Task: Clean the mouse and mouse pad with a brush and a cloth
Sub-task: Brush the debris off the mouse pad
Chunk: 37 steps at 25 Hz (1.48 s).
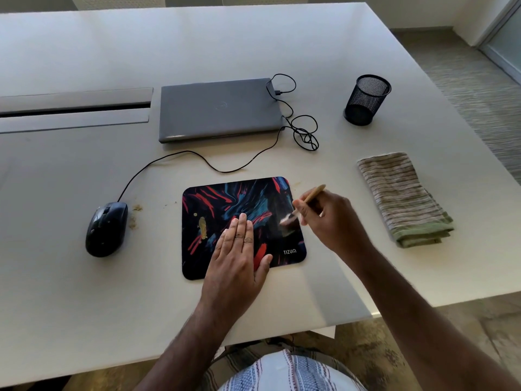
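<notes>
Two bare hands reach over one white table (pixel 84 277) in a room with a mottled floor. On it, largest first: one closed laptop (pixel 220 108), one mouse pad (pixel 225 198) lying long side across, one folded striped cloth (pixel 403 193) at the right, one mesh cup (pixel 366 100), one wired mouse (pixel 106 228) left of the pad, nose pointing away. Left hand (pixel 236 261) presses flat, fingers straight, on the pad. Right hand (pixel 335 218) pinches one brush (pixel 304 204), bristles on the pad's right side, handle angled up-right.

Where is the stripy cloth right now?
In the head view, the cloth lies folded on the table, right of the mouse pad and below the black mesh cup.
</notes>
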{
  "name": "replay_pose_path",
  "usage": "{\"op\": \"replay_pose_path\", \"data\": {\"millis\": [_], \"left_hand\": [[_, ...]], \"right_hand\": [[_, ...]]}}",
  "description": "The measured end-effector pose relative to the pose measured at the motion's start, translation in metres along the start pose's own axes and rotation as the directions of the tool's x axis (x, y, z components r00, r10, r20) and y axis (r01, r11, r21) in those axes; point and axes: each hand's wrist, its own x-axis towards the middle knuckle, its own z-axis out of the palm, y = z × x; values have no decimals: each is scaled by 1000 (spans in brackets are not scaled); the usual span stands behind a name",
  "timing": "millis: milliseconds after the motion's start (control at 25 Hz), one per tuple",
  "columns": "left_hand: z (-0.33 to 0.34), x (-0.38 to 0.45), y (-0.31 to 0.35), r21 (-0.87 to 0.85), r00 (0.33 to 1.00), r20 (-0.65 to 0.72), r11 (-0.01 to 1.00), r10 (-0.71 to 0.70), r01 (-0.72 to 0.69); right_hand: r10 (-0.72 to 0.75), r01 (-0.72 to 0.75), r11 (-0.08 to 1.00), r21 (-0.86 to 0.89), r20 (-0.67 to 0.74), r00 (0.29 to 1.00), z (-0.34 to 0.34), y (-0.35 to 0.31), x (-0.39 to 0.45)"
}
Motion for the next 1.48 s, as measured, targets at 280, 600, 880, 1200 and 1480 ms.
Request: {"op": "replay_pose_path", "data": {"millis": [280, 600, 880, 1200, 1480], "left_hand": [[2, 0, -1, -8, 1000, 3, 1000, 4, -4], [3, 0, -1, -12, 1000, 11, 1000, 4, -4], [3, 0, -1, -8, 1000, 4, 1000, 1, -1], [2, 0, -1, -3, 1000, 0, 1000, 0, 0], [2, 0, -1, -10, 1000, 0, 1000, -2, 2]], "right_hand": [[-35, 35, 999, 7, -24, 999, 6, 2, -15], [-72, 68, 995, 68, 49, 996, -5, 5, -9], [-120, 117, 993, 29, 180, 976, -11, 6, -1], [-207, 203, 978, 43, 302, 931, -7, -8, 10], [-190, 203, 979, 1, 348, 918, -13, -8, 19]]}}
